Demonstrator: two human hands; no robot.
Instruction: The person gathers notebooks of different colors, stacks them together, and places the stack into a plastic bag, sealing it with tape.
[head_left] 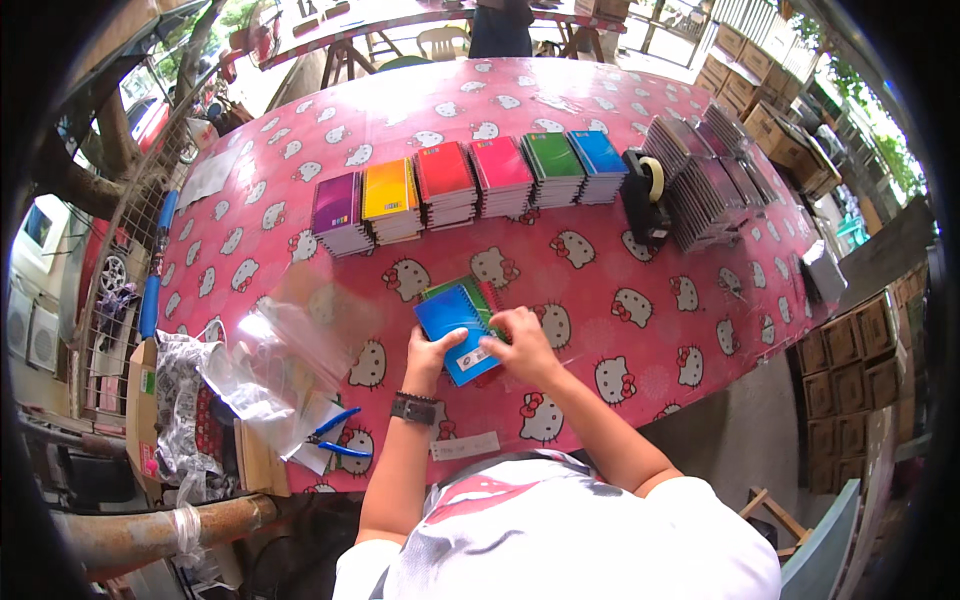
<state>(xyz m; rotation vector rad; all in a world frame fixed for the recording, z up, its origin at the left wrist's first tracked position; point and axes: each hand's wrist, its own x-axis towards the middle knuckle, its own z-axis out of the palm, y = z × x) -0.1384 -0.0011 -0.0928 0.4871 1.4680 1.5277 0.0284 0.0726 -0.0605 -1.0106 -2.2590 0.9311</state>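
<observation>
A blue spiral notebook (462,312) lies tilted on top of a small fanned bundle, with a green notebook (432,290) showing past its far edge and red covers peeking out beneath. My left hand (430,352) grips the bundle from its left side, thumb resting on the blue cover. On the other side, my right hand (520,345) pinches the wire-bound edge with bent fingers; part of that grip is hidden. A white label sits on the blue cover's near end, between my hands.
Beyond my hands, stacks of purple, yellow, red (445,172), pink, green and blue notebooks form a row. A black tape dispenser (643,205) and piled clear plastic packs (700,195) stand to their right. Clear plastic bags (300,335) and blue-handled pliers (335,438) lie left.
</observation>
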